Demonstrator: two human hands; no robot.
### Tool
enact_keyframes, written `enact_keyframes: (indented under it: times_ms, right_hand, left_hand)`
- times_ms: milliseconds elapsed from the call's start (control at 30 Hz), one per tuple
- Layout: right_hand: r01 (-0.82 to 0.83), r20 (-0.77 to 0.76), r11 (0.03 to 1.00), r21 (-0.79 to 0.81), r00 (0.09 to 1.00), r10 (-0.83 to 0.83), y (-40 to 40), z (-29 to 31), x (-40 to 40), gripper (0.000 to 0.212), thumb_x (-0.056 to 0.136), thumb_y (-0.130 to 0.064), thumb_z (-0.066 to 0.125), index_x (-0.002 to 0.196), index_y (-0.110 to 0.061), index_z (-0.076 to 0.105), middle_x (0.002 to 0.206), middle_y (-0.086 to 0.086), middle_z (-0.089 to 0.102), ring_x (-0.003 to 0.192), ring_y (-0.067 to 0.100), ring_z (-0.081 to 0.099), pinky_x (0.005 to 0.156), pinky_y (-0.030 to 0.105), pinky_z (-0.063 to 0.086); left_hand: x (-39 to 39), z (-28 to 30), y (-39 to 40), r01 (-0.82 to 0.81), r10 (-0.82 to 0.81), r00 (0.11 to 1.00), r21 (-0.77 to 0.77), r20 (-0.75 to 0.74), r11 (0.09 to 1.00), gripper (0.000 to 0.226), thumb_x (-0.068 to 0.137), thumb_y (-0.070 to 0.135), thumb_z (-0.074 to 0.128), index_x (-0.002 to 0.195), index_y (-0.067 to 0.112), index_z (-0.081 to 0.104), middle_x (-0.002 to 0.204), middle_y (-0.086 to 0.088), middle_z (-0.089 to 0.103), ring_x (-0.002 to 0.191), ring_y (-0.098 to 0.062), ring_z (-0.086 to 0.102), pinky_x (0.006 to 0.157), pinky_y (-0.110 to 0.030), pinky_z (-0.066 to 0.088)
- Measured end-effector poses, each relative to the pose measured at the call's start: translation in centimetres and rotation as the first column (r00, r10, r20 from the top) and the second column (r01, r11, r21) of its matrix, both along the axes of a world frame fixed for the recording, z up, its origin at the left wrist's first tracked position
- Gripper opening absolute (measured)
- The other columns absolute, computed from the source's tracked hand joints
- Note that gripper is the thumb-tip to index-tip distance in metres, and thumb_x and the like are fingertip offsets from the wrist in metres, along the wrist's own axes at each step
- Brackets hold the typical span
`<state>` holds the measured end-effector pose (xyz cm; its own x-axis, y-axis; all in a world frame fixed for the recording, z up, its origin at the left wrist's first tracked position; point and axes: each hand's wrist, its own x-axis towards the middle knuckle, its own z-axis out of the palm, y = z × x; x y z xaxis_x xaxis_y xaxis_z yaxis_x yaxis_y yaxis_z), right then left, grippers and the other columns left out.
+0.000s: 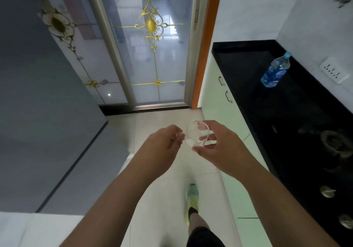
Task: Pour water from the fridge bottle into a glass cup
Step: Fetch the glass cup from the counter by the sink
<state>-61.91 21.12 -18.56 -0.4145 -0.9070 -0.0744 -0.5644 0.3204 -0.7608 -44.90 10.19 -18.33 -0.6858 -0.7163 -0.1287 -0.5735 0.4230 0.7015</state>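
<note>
A clear glass cup [196, 134] is held in mid-air over the floor, its round mouth facing me. My right hand [219, 147] grips it with thumb below and fingers behind. My left hand [164, 141] hovers just left of the cup, fingers loosely curled, fingertips almost at its rim, holding nothing. A clear plastic water bottle [276, 70] with a blue label and blue cap stands upright on the black countertop [267, 109] far to the right, near the wall.
The grey fridge [38, 113] fills the left side, its doors closed. A sliding glass door [152, 55] with gold ornament is straight ahead. A gas stove burner [336, 143] and knobs [327, 191] sit on the counter's near right. My foot [192, 199] is on the tiled floor.
</note>
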Motion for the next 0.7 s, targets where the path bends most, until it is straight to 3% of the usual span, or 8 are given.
enact_keyframes:
  times_ms: [100, 300, 400, 533, 633, 700]
  right_hand:
    - [-0.021, 0.004, 1.0, -0.001, 1.0, 0.021, -5.3, -1.1, -3.1, 0.058, 0.083, -0.031, 0.085, 0.134, -0.034, 0.057, 0.121, -0.014, 0.065, 0.1, 0.006, 0.069, 0.08, 0.026, 0.063]
    - [-0.096, 0.002, 0.995, -0.004, 0.995, 0.096, -17.2, -1.1, -10.8, 0.055, 0.083, -0.034, 0.085, 0.13, -0.035, 0.058, 0.117, -0.015, 0.065, 0.097, 0.004, 0.067, 0.079, 0.017, 0.057]
    - [-0.122, -0.013, 0.992, -0.012, 0.992, 0.122, -22.3, -0.4, -14.4, 0.054, 0.084, -0.035, 0.084, 0.131, -0.034, 0.058, 0.119, -0.015, 0.065, 0.098, 0.003, 0.067, 0.083, 0.02, 0.059]
    - [-0.125, -0.068, 0.992, -0.002, 0.99, 0.124, -28.1, 0.2, -18.5, 0.059, 0.084, -0.034, 0.084, 0.135, -0.036, 0.055, 0.123, -0.017, 0.063, 0.092, 0.001, 0.066, 0.076, 0.01, 0.051]
    - [-0.094, -0.072, 0.996, 0.007, 0.993, 0.094, -31.8, -0.1, -20.9, 0.06, 0.083, -0.034, 0.084, 0.135, -0.036, 0.055, 0.124, -0.014, 0.063, 0.095, 0.004, 0.067, 0.082, 0.018, 0.058]
    - [-0.057, -0.068, 0.998, 0.018, 0.996, 0.058, -34.2, -0.6, -22.5, 0.06, 0.083, -0.035, 0.085, 0.134, -0.036, 0.055, 0.125, -0.014, 0.063, 0.096, 0.004, 0.067, 0.08, 0.016, 0.057]
  left_hand:
    - [-3.0, -0.5, -4.8, -0.012, 0.013, 0.999, -0.033, 0.038, 0.999, 0.022, 0.108, 0.038, 0.047, 0.114, 0.026, 0.064, 0.101, 0.005, 0.07, 0.092, -0.014, 0.067, 0.088, -0.042, 0.059]
    - [-9.7, 0.4, -15.1, -0.075, 0.082, 0.993, -0.079, 0.084, 0.994, 0.024, 0.108, 0.042, 0.046, 0.109, 0.028, 0.065, 0.1, 0.006, 0.071, 0.093, -0.016, 0.067, 0.087, -0.046, 0.058]
    - [-12.9, 1.1, -19.8, -0.105, 0.11, 0.992, -0.084, 0.054, 0.991, 0.023, 0.107, 0.041, 0.046, 0.105, 0.028, 0.065, 0.095, 0.008, 0.07, 0.09, -0.013, 0.067, 0.085, -0.047, 0.058]
    - [-17.0, 1.3, -25.2, -0.123, 0.123, 0.992, -0.034, 0.0, 0.992, 0.022, 0.106, 0.038, 0.048, 0.103, 0.025, 0.066, 0.095, 0.007, 0.072, 0.091, -0.014, 0.069, 0.087, -0.047, 0.058]
    - [-19.5, 0.8, -29.6, -0.092, 0.092, 0.996, -0.01, -0.018, 0.996, 0.021, 0.106, 0.039, 0.049, 0.1, 0.026, 0.065, 0.092, 0.007, 0.072, 0.09, -0.015, 0.07, 0.086, -0.046, 0.058]
    - [-21.5, 0.4, -33.1, -0.049, 0.049, 0.999, -0.007, -0.023, 0.999, 0.021, 0.106, 0.04, 0.049, 0.099, 0.027, 0.064, 0.091, 0.007, 0.072, 0.089, -0.016, 0.069, 0.086, -0.044, 0.058]
